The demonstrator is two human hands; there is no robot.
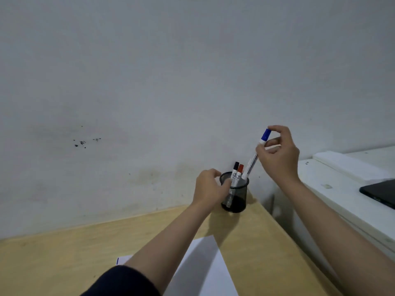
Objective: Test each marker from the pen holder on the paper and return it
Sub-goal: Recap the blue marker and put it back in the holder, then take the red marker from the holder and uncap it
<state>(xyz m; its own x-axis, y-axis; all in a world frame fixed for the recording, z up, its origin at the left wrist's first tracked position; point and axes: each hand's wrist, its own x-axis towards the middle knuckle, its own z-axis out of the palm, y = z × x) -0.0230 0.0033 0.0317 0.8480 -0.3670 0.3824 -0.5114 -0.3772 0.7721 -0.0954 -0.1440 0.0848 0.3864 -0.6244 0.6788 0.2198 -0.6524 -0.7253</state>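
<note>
A black mesh pen holder [237, 199] stands at the far right corner of the wooden table, against the wall. My left hand [208, 189] grips its left side. Inside it stand a black-capped marker [235, 170] and a red-capped marker [239, 173]. My right hand [279, 153] pinches a white marker with a blue cap [255, 155] near its top; the marker leans left with its lower end inside the holder's rim. A white sheet of paper [205, 265] lies near me on the table, partly under my left forearm, with a blue mark at its left edge.
The grey wall rises right behind the holder. A white cabinet [333, 193] stands to the right of the table, with a black flat device [380, 192] and a white slab on top. The table's right edge runs diagonally beside the holder.
</note>
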